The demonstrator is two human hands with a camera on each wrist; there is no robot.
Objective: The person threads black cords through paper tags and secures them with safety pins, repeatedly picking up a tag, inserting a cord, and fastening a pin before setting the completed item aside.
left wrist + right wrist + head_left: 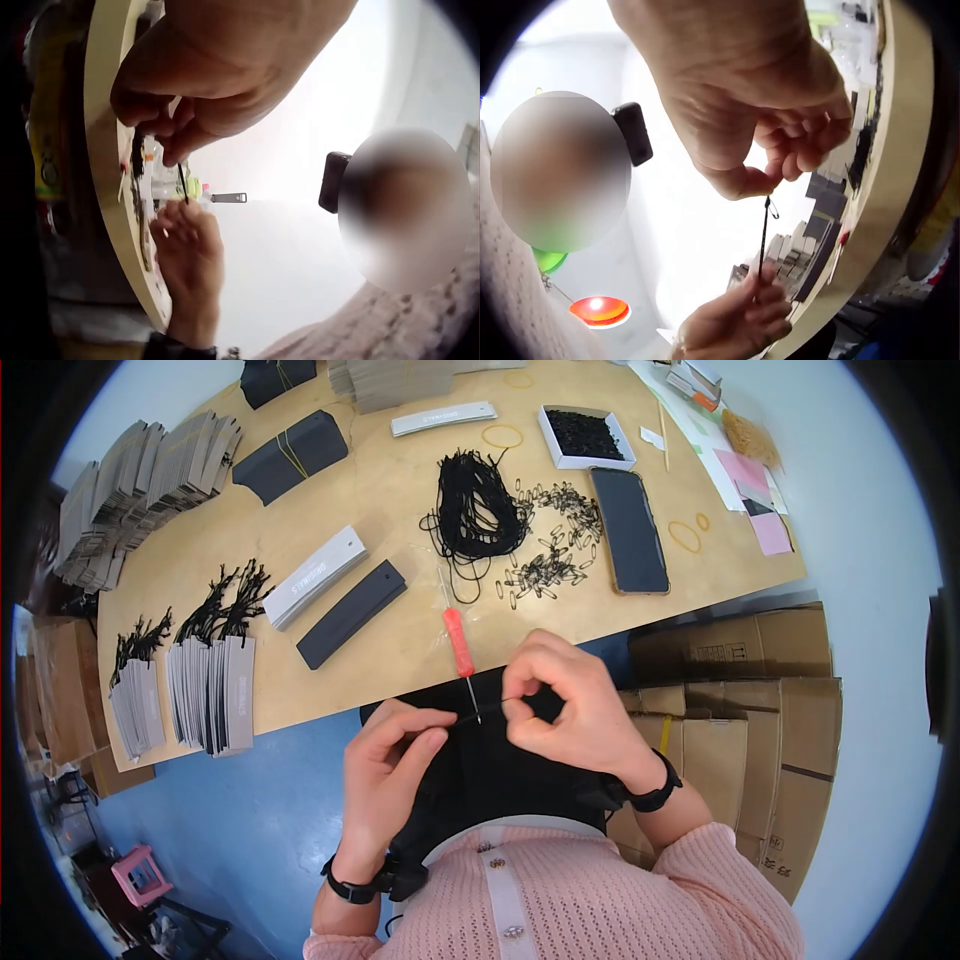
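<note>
Both hands work just in front of the wooden table's near edge (330, 710). My left hand (438, 734) pinches one end of a thin black cord (490, 708) and my right hand (522, 694) pinches the other end. The left wrist view has the left hand (174, 150) above, the cord (182, 184) running down to the right hand (184, 225). From the right wrist, the right hand (769, 191) holds the cord (763, 232) taut to the left hand (759, 289). A red-handled pointed tool (457, 644) lies at the table edge, its metal tip by the cord.
On the table are a tangle of black cords (478, 510), scattered safety pins (555, 550), a phone (628, 530), a white box (585, 435), a white tag (315, 575) and a black tag (350, 613). Corded tag stacks (215, 680) stand left. Cardboard boxes (760, 700) sit right.
</note>
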